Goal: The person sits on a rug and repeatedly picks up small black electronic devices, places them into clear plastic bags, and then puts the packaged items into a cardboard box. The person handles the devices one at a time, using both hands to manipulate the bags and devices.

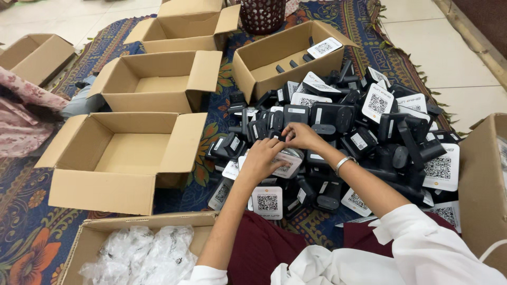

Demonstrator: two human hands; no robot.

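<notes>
A small black plastic device [275, 135] sits atop the heap of black devices with white code cards [369, 132] on the patterned rug [31, 232], pinched by the right hand [300, 135]; the left hand [261, 158] grips a white-carded device [288, 162].

The left hand [260, 160] covers most of the white-labelled device [288, 162] it rests on, and what the right hand [300, 135] pinches is too small to tell. Most of the black devices in the pile [359, 132] lie buried under others. The picture's edges cut off the cardboard box [483, 179] at the right, the box of clear plastic bags [142, 253] at the bottom, and the dark basket [262, 16] at the rug's far edge.
</notes>
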